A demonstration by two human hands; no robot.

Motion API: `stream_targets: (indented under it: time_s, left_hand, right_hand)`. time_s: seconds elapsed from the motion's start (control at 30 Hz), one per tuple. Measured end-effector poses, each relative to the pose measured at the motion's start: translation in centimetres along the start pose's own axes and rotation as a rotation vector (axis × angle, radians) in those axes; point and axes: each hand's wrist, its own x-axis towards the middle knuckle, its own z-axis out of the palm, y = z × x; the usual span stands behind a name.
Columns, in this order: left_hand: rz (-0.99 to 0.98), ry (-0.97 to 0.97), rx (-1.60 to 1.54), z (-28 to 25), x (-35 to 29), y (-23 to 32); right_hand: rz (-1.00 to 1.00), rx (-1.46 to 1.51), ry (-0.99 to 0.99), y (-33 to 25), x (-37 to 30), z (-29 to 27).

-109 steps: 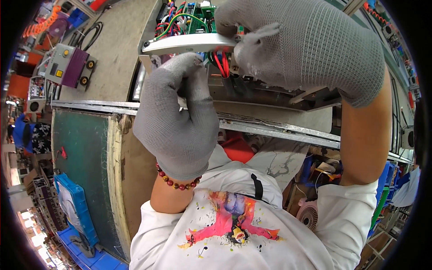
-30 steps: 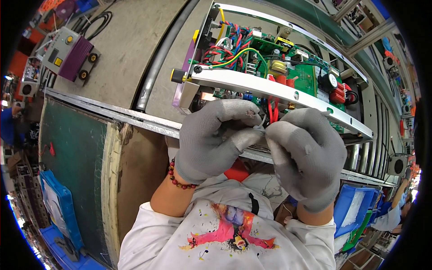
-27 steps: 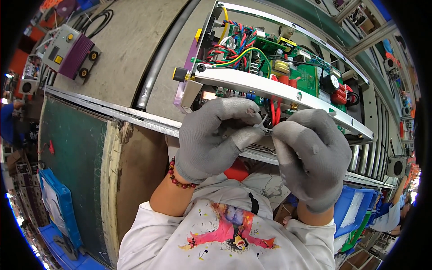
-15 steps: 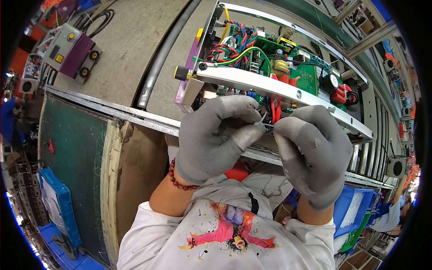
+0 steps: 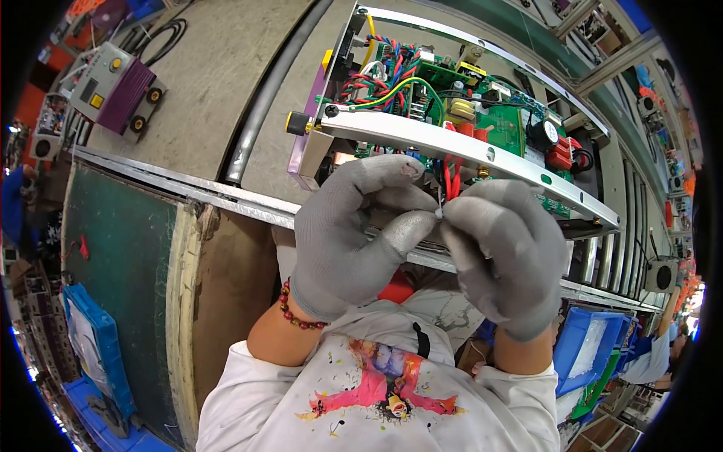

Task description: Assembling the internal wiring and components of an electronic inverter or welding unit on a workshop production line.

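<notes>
An opened electrical unit with a white metal side rail (image 5: 422, 132) stands in front of me, its green circuit board (image 5: 503, 129) and twisted coloured wires (image 5: 392, 71) exposed. Thick red wires (image 5: 452, 179) come down below the near rail, beside black ones. At these wires my grey-gloved left hand (image 5: 343, 241) pinches a small white cable tie (image 5: 440, 214) between thumb and forefinger. From the other side, the closed fingertips of my gloved right hand (image 5: 512, 252) meet the same tie. Whether the tie loops fully round the wires is hidden by the fingers.
A purple and grey wheeled unit (image 5: 117, 87) stands on the bench at the far left. Metal rollers (image 5: 610, 260) run along the right. Blue bins (image 5: 587, 350) sit at lower right; a blue tray (image 5: 90, 346) lies at lower left.
My right hand has moved left, bringing its fingertips against the cable tie in my left hand. The opened unit appears slightly further left in the view.
</notes>
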Motion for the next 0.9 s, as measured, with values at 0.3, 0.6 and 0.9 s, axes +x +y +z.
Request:
stream_targets:
  time_s: [0.3,0.6,0.9]
  left_hand:
    - [0.084,-0.037,0.023,1.1,-0.7,0.9]
    - [0.437,-0.356,0.259,4.3,0.9,1.7]
    - [0.662,-0.29,1.299,0.6,5.2,4.0]
  right_hand:
    - [-0.13,-0.13,0.062,1.2,-2.6,1.3]
    - [0.046,0.121,0.507,3.1,-3.5,4.0]
    - [0.204,0.094,0.713,2.3,-3.1,4.5]
